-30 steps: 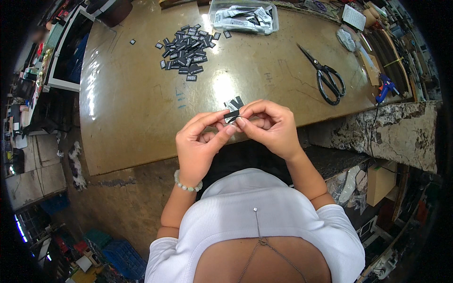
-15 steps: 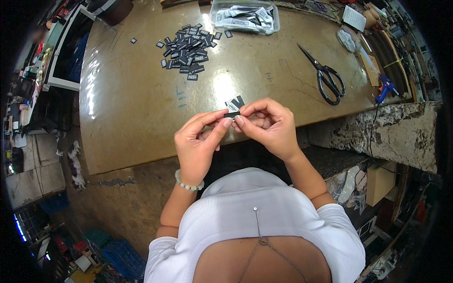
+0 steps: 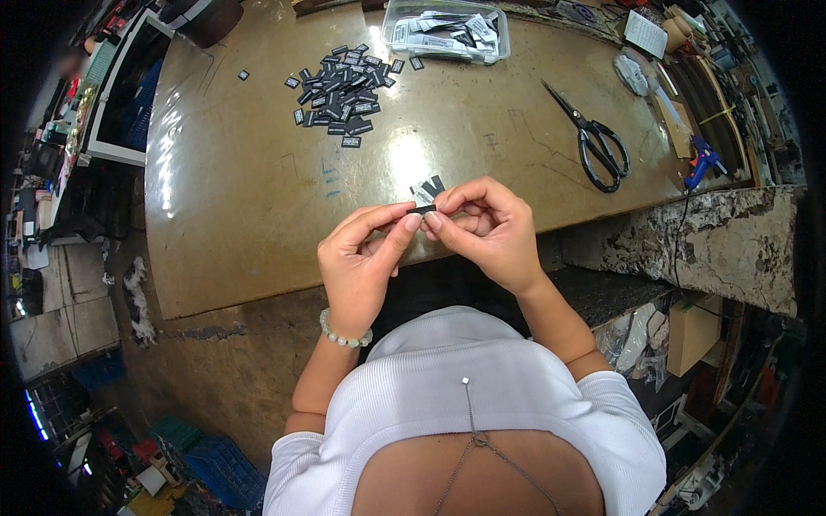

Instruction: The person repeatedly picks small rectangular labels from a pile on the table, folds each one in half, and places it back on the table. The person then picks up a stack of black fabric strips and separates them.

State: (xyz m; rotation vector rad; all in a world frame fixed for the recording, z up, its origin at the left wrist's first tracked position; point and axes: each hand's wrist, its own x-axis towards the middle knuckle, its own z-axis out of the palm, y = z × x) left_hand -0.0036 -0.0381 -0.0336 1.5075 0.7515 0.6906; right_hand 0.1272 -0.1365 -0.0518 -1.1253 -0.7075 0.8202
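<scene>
Just above the table's near edge, my left hand (image 3: 361, 254) and my right hand (image 3: 492, 230) pinch a small black label (image 3: 422, 209) between thumbs and forefingers. Each hand has one end of it, and the fingertips hide part of its surface. Right behind my fingers, a few black and white label strips (image 3: 428, 189) lie fanned on the table. Farther off to the left is a loose heap of small black labels (image 3: 344, 90) with pale print. A beaded bracelet circles my left wrist.
A clear plastic box (image 3: 502, 36) of label strips stands at the far side of the brown table (image 3: 232, 215). Black-handled scissors (image 3: 594, 142) lie on the right, points away from me. Beyond them, a blue glue gun (image 3: 705, 162) sits at the table's right end, its cord hanging down.
My right hand has shifted very slightly left and the pinched label has tilted a little. Both hands keep their grip, and the things on the table have not moved.
</scene>
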